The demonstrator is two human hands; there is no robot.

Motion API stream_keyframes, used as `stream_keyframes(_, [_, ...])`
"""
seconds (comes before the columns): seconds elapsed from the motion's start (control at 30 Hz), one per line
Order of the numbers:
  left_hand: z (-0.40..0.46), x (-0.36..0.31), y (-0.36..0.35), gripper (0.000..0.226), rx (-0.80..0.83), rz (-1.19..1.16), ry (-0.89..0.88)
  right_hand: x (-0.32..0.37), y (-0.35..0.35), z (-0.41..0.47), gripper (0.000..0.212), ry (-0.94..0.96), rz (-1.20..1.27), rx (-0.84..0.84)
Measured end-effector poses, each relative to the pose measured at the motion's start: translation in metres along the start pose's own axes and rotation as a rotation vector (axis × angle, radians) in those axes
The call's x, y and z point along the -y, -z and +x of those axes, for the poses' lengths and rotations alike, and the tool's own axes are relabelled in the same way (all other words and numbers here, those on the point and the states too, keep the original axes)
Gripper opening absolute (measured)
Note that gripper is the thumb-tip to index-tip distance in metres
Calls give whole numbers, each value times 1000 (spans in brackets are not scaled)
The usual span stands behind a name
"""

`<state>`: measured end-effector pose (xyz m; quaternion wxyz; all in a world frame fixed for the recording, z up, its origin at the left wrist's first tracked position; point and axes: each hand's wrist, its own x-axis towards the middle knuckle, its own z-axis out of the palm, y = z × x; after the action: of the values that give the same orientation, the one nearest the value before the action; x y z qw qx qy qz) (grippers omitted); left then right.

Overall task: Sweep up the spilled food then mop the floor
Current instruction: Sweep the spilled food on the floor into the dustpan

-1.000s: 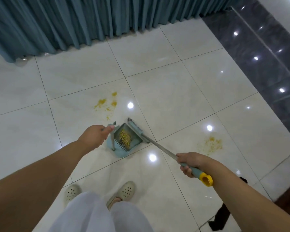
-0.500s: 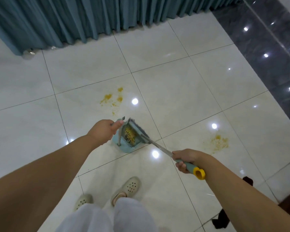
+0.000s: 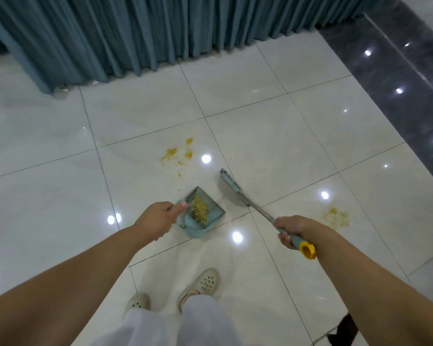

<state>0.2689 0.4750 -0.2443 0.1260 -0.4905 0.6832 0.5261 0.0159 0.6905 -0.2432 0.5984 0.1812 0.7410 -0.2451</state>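
Spilled food point(image 3: 177, 156) lies on the white floor point(image 3: 273, 136) in yellow bits, at about 12 o'clock from the feet. A second yellow patch point(image 3: 336, 217) sits on the floor at about 2 o'clock, just past the right hand. More yellow bits point(image 3: 200, 210) are piled inside the dustpan point(image 3: 201, 216).

The dustpan is light blue and sits on the floor, just below the first spill. It has comb teeth along its near edge. The left hand point(image 3: 158, 219) curls round the dustpan's upright handle and holds it, with the thumb pointing at the pan.

The broom point(image 3: 231, 187) is just to the right of the dustpan, not touching it. Its flat blue head rests near the floor at about 1 o'clock. Its thin metal stick slants down to the right hand point(image 3: 294, 229). That hand wraps its fingers tight round the blue grip. A yellow cap point(image 3: 308, 250) sticks out behind the hand.

Two pale shoes point(image 3: 203, 283) with holes stand at 6 o'clock, under white trousers point(image 3: 185, 323).

A long blue-green curtain point(image 3: 160, 31) hangs at 12 o'clock and reaches the floor. A dark shiny strip of tiles point(image 3: 398, 78) runs along at 2 o'clock. Something black point(image 3: 345, 329) lies on the floor at about 4 o'clock; I cannot tell what it is.
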Motion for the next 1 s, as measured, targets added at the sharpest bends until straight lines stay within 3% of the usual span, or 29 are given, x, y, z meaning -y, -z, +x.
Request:
stream_keyframes(0.23, [-6, 12, 4, 55, -3, 111, 25, -4, -34, 18, 15, -61, -146, 9])
stream_keyframes(0.47, [-3, 13, 5, 54, -7, 115, 7, -21, -18, -12, 13, -96, -107, 196])
stream_keyframes(0.63, [-8, 15, 5, 55, 11, 118, -4, -22, -1, -23, 28, -46, -153, 114])
stream_keyframes(0.83, [-18, 29, 16, 55, 30, 66, 12, -20, -11, -10, 10, -12, -102, 42])
stream_keyframes(1.0, [-31, 50, 30, 55, 35, 79, 31, -25, -36, 6, 14, -23, -77, 24])
